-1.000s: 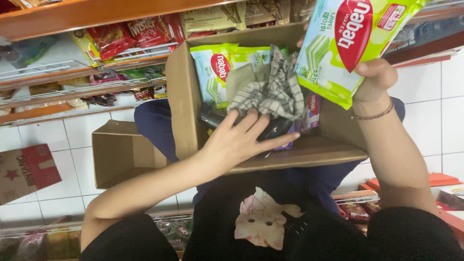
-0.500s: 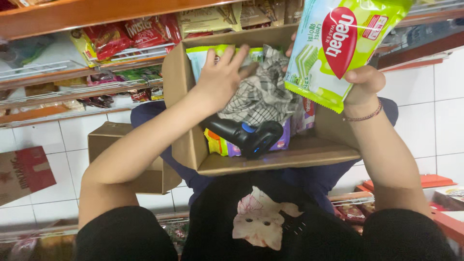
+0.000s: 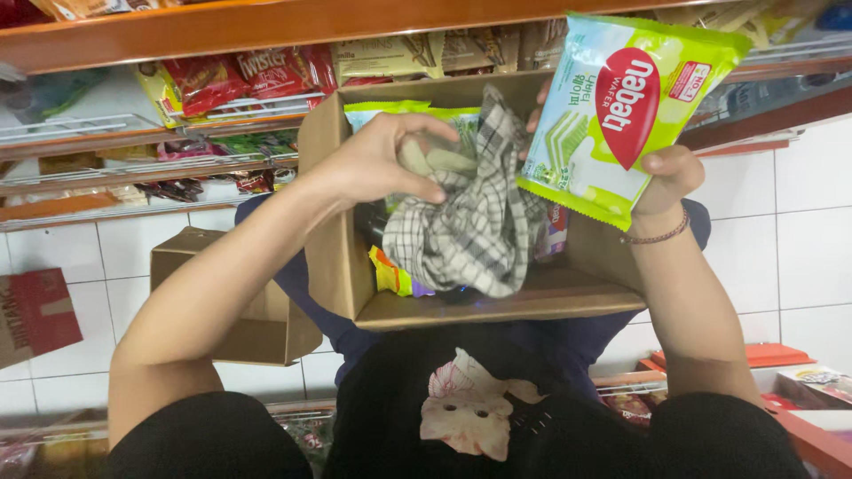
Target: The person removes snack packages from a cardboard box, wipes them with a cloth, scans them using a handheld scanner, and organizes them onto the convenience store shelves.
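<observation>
White tiled floor (image 3: 803, 239) beneath stocked orange shelving (image 3: 222, 27).

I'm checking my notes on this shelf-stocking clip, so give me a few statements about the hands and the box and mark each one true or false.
1. The right hand holds up a green wafer packet. True.
2. The left hand grips a checked cloth. True.
3. The cardboard box sits on the floor tiles. False: it rests on the person's lap.
4. The cloth is plain red. False: it is a black-and-white check.
5. A bracelet circles the right wrist. True.
</observation>
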